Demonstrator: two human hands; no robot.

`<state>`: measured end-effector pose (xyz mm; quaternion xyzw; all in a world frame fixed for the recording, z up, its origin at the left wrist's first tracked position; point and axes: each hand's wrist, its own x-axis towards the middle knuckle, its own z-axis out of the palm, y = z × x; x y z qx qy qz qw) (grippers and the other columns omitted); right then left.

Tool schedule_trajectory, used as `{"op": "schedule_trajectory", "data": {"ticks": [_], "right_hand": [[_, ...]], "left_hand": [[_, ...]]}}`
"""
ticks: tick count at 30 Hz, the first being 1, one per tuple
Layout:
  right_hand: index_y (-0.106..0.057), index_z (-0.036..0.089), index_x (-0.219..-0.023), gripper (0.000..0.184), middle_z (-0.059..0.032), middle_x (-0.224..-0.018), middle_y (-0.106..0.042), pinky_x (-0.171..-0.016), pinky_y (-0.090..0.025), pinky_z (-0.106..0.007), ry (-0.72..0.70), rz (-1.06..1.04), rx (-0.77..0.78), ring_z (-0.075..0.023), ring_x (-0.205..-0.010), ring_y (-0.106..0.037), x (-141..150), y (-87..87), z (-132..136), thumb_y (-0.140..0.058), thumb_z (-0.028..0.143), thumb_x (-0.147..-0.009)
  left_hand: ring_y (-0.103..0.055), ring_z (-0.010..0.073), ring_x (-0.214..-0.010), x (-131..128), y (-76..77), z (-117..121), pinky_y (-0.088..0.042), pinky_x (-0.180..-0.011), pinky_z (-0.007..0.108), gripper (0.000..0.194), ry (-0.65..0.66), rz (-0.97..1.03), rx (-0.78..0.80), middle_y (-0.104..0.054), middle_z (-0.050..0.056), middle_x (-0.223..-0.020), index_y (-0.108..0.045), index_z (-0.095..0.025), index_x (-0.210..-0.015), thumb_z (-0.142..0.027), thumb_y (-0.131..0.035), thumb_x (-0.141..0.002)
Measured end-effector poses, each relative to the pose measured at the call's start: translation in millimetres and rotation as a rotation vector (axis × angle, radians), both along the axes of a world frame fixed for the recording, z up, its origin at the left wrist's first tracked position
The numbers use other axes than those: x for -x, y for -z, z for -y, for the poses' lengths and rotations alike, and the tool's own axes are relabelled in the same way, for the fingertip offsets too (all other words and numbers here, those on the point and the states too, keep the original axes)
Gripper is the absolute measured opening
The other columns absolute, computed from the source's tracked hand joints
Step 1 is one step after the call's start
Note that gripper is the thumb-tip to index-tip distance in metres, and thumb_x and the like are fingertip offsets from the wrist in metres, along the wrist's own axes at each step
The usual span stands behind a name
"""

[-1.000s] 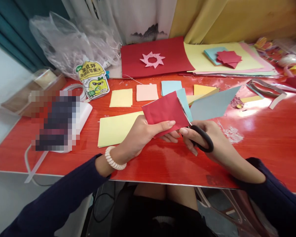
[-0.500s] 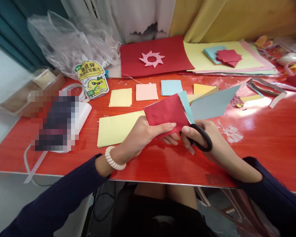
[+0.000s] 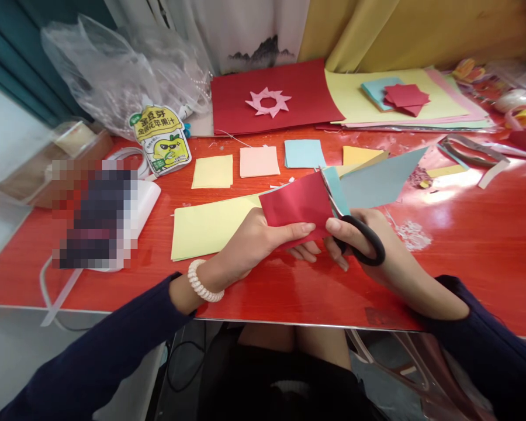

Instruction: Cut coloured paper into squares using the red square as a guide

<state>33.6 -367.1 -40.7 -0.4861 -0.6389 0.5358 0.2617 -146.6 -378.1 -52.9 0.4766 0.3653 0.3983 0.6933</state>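
Note:
My left hand [image 3: 256, 240] pinches a red paper piece [image 3: 296, 204] above the red table [image 3: 263, 286], thumb on top. A light blue layer [image 3: 338, 196] shows at the red paper's right edge. My right hand [image 3: 363, 245] is closed through the black handles of scissors [image 3: 363, 241], whose blades run up along that right edge. A grey-blue paper sheet [image 3: 379, 182] lies just behind the scissors. A large pale yellow sheet [image 3: 210, 225] lies under my left wrist.
Small paper squares sit in a row: yellow [image 3: 213, 171], pink [image 3: 258, 161], blue [image 3: 304, 154], orange [image 3: 360, 155]. Behind them lie a red sheet with a pink paper star [image 3: 268, 102] and stacked coloured sheets [image 3: 403, 102]. A juice pouch [image 3: 161, 140] and plastic bag [image 3: 114, 76] stand far left.
Both hands and the red paper have shifted slightly right and the paper has tilted; the scissors have worked a little further along its right edge.

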Motion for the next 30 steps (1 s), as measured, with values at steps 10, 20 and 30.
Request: {"op": "schedule_trajectory", "data": {"ticks": [10,20,30], "right_hand": [[-0.044,0.02,-0.049,0.051,0.0028,-0.037,-0.047,-0.042,-0.031,-0.024,0.014,0.023,-0.032,-0.0078,-0.036,-0.042,-3.2,-0.7,2.2,-0.057,0.056,-0.083],[-0.052,0.019,-0.113,0.043,-0.0104,-0.101,-0.067,-0.069,-0.049,-0.037,-0.054,0.628,-0.276,-0.0259,-0.087,-0.064,-52.4,15.6,20.3,-0.062,0.043,-0.079],[-0.063,0.02,-0.097,0.039,-0.0098,-0.092,-0.067,-0.073,-0.051,-0.04,0.006,0.452,-0.321,-0.0254,-0.082,-0.065,-17.4,-25.7,17.3,-0.057,0.055,-0.081]], "left_hand": [[-0.069,0.0142,-0.061,3.2,-0.7,-2.8,-0.057,-0.06,0.023,0.016,-0.01,0.01,0.055,-0.072,0.003,-0.068,-0.069,-0.012,-0.078,-0.028,-0.068,-0.079],[-0.069,0.0148,-0.063,16.7,-11.2,-15.9,-0.057,-0.066,0.026,0.025,-0.319,-0.055,-0.075,-0.073,0.005,-0.07,-0.068,-0.01,-0.075,-0.035,-0.07,-0.076],[-0.069,0.0167,-0.064,19.8,-9.6,-14.9,-0.057,-0.066,0.029,0.024,0.037,-0.192,-0.016,-0.072,0.008,-0.07,-0.066,-0.009,-0.079,-0.033,-0.069,-0.076]]}}
